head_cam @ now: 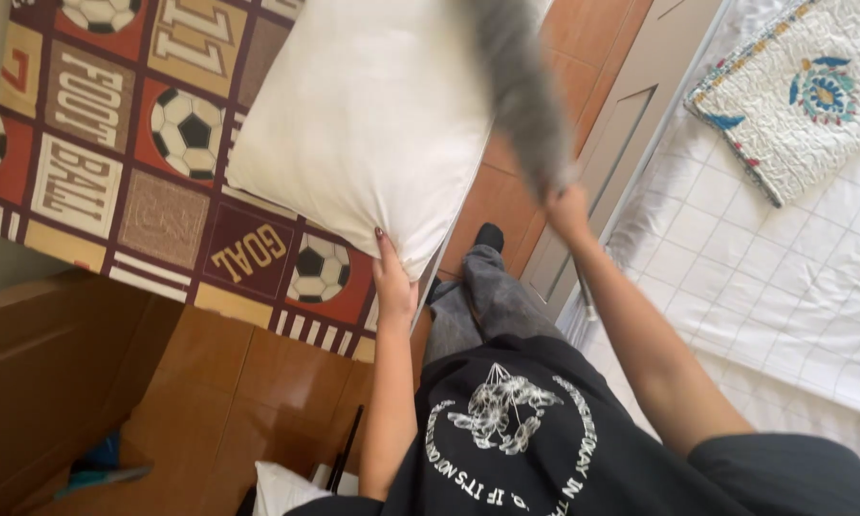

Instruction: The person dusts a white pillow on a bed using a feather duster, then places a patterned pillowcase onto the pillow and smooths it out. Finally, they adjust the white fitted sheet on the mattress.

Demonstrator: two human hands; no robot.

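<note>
Gripping a white pillow (368, 115) by its corner, the left hand (391, 282) stays apart from the right hand (568, 210), seemingly clamped on blurred grey cloth (521, 86).

Upper left of the frame there's a bedspread with a football pattern (114, 143), red, tan and maroon squares. Right side has a white quilted mattress (783, 287) with a folded quilt (793, 96), floral trim, on it. Orange tiled floor (248, 382) bottom left, plus a brown cardboard box (38, 382).
</note>
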